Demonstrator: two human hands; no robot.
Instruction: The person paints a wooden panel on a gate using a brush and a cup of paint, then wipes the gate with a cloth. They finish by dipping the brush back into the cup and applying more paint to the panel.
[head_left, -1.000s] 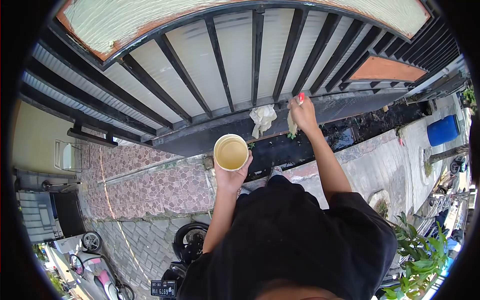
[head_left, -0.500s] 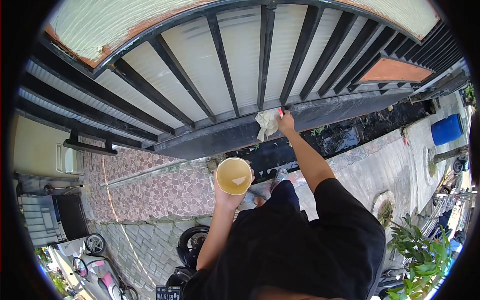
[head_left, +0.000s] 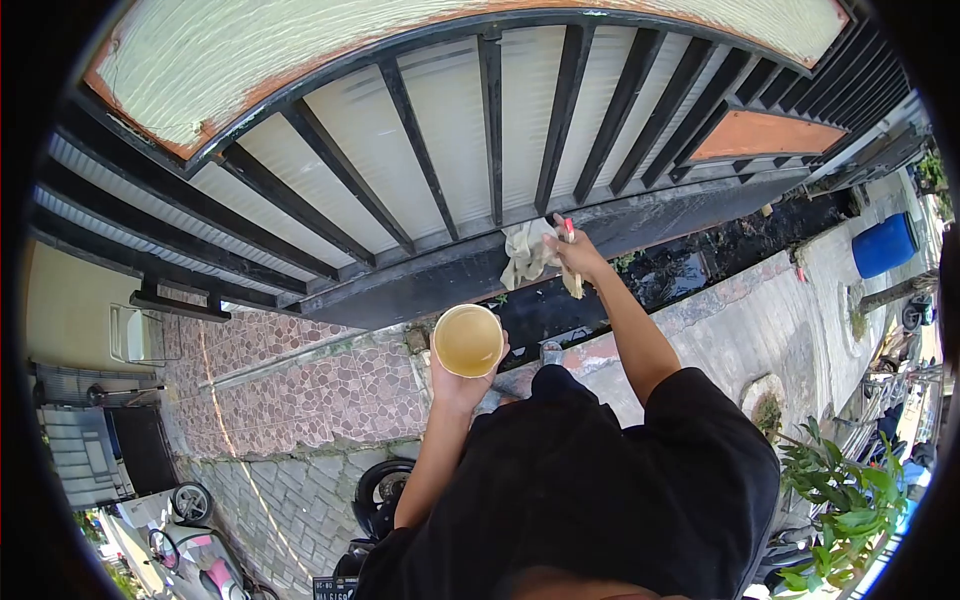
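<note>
My left hand (head_left: 458,387) is wrapped round a round, open-topped cup (head_left: 468,341) with a yellowish inside, held upright in front of my body. My right hand (head_left: 582,257) is stretched out to the low dark wall (head_left: 400,285) under the fence. It grips a paintbrush (head_left: 569,231) with a red and white handle, pale bristles pointing down. A crumpled off-white rag (head_left: 526,252) hangs from the same hand, against the wall's top edge and the foot of the fence bars. Part of the brush is hidden behind my fingers.
Black metal bars (head_left: 492,130) with pale sheeting behind rise before me. A ditch of dark water (head_left: 670,280) runs along the wall's foot. A blue barrel (head_left: 884,245) stands at right, a leafy plant (head_left: 845,500) at lower right, and a parked scooter (head_left: 200,555) at lower left.
My right hand has turned, so the brush now shows more fully with its bristles down. The rag has shifted slightly left with the view. The cup stays in my left hand, its inside now more evenly yellowish.
</note>
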